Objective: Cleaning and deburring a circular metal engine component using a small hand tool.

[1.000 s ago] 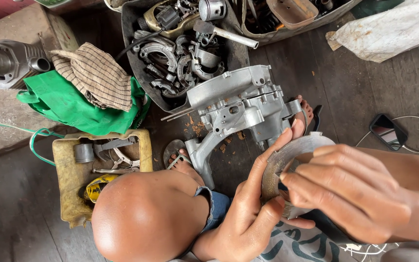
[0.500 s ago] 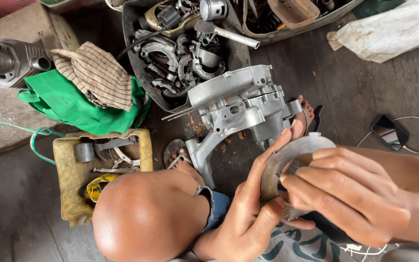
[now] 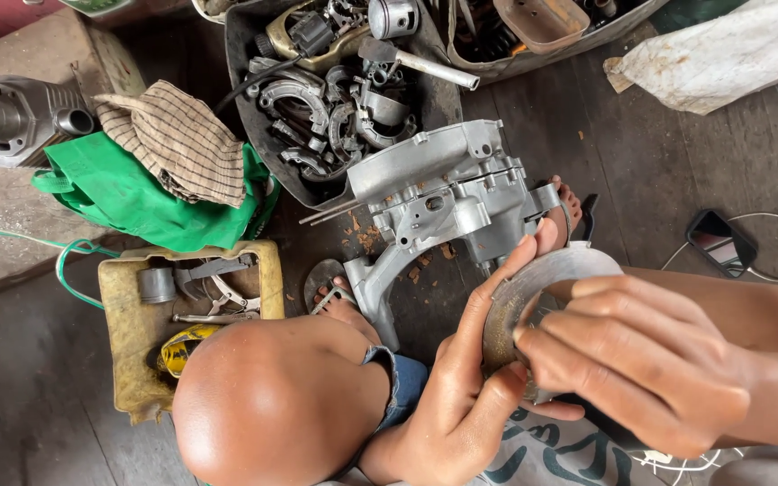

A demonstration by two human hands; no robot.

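Change since earlier frame: right hand (image 3: 650,360) fingers shifted slightly on round metal cover (image 3: 533,288).
Left hand (image 3: 470,387): grip cradles cover.
Right hand: fingertips pressed inside.
Progress: engine crankcase (image 3: 447,202) on floor, cover unfitted.

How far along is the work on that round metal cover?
Done: the grey engine casing stands stripped on the floor, loose parts heaped in the black tray. In hand: the left hand cradles the round metal cover while the right hand works inside it. Left: the cover is apart from the casing.
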